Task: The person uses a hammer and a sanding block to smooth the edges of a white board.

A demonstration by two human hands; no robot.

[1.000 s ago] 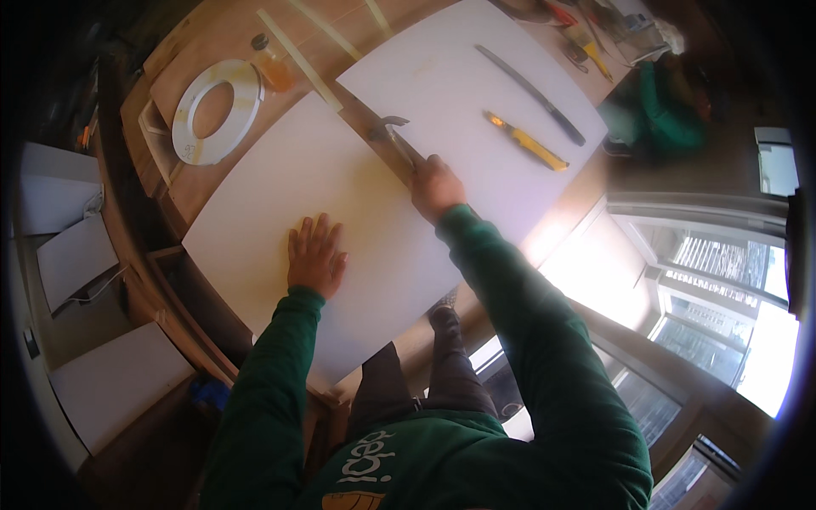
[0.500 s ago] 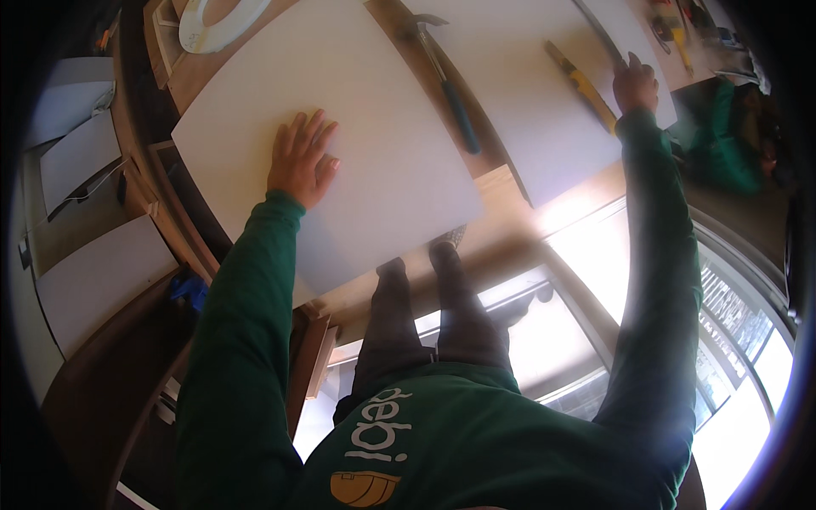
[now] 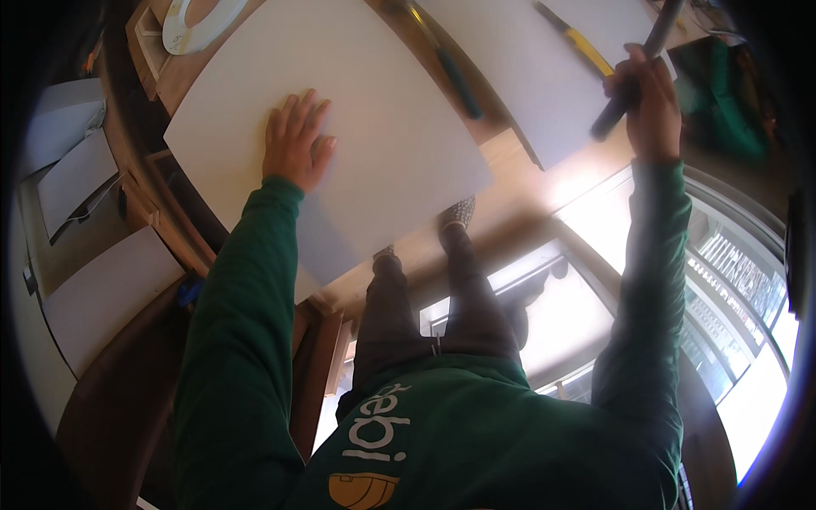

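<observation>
My left hand (image 3: 296,140) lies flat, fingers slightly spread, on a large white board (image 3: 391,161). At the upper right, my right hand (image 3: 653,110) is wrapped round a long dark bar (image 3: 614,117), raised and slanting above a second white board (image 3: 510,64). Whether the bar is a tool handle, I cannot tell. Near this hand, a yellow-handled tool (image 3: 588,51) with a narrow dark blade rests on the second board. Between the boards, a hammer (image 3: 459,81) with a dark green grip lies on a wooden strip; its head is blurred at the top edge.
A white ring-shaped roll (image 3: 180,38) sits at the upper left by a wooden frame. Green material (image 3: 735,110) lies in a dark area at the right. More pale panels (image 3: 110,293) stand at the left beside a dark brown curved piece (image 3: 110,408). Bright glazing (image 3: 731,314) is at the lower right.
My right hand has lifted the dark bar off the second board and brought it nearer me, tilted. My left hand stays flat on the board. The view has shifted slightly.
</observation>
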